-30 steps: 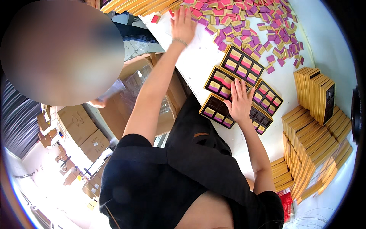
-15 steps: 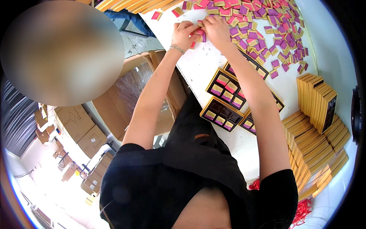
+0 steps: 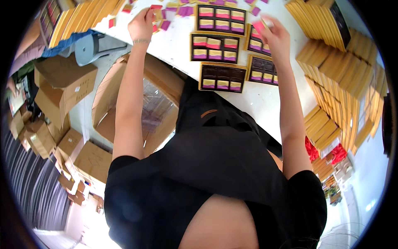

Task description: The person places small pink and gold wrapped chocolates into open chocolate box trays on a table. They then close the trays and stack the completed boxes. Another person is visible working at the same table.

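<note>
While the top tray (image 3: 214, 19) and middle tray (image 3: 222, 50) read as full, the bottom tray (image 3: 224, 71) and lower right tray (image 3: 261, 64) show purple pieces below, bare upper cells where visible; judged: those rows remain; upper right tray (image 3: 248, 42) partly hidden, count uncertain; right hand (image 3: 273, 32) pinches a pink piece (image 3: 259, 27) over it; left hand (image 3: 141, 25) curled near loose pieces (image 3: 185, 10), grip cannot be told; desk (image 3: 172, 41) bare between left hand and trays; bottom tray nearest the edge; gold stacks (image 3: 331, 68) bound the right.
</note>
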The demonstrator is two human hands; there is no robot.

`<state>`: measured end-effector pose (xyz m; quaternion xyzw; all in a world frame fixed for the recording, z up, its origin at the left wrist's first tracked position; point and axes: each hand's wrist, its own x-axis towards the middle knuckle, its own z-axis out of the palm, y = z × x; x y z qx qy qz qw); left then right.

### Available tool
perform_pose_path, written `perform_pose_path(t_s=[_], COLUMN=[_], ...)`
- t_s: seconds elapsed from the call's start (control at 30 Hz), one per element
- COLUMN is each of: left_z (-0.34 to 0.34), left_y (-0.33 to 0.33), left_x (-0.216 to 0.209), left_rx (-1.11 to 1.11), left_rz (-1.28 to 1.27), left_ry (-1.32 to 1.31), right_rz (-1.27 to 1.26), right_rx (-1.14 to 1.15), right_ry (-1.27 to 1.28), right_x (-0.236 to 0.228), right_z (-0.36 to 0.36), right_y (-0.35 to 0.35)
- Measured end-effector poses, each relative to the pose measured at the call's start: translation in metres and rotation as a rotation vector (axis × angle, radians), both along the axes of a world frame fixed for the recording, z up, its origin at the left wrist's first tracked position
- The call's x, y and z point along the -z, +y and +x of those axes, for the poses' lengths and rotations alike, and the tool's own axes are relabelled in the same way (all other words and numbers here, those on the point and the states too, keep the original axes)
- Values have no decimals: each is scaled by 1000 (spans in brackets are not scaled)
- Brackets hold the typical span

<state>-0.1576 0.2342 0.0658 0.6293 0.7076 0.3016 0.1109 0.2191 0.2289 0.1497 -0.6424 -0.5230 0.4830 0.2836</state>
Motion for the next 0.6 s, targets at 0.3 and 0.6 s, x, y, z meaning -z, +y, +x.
perform_pose_path(t_s=[0.3, 0.6], left_z=[197, 235], left_y=[-98, -129], left_x=[-15, -23], left_rx=[238, 101], left_rz=[-910, -761], left_ry=[-1426, -1346], right_rz=[77, -86], right_rx=[-259, -58], right_ry=[-642, -105], right_x=[53, 46], right_z=[73, 58], right_y=[-101, -109])
